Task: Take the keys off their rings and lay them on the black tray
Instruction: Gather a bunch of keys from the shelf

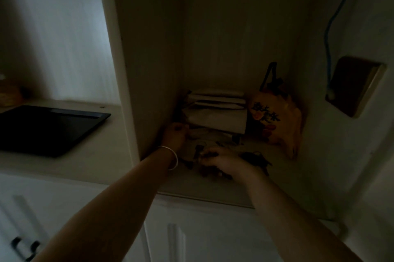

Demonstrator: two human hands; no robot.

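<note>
Both forearms reach into the dim alcove, right hand (221, 160) pinching small, stiff, probably slippery keys (197, 153) by the ring, left hand's (175, 136) grip unclear.

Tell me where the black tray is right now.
In the head view the black tray lies on the counter at the left, outside the alcove, across the dividing wall from both hands. No keys show on it.

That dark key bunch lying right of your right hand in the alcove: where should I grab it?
Take the key bunch by its ring at the far end, coming from above: the ring loop seems clear of the right hand, while the keys splay flat toward the shelf's front. Dim light blurs details.
</note>
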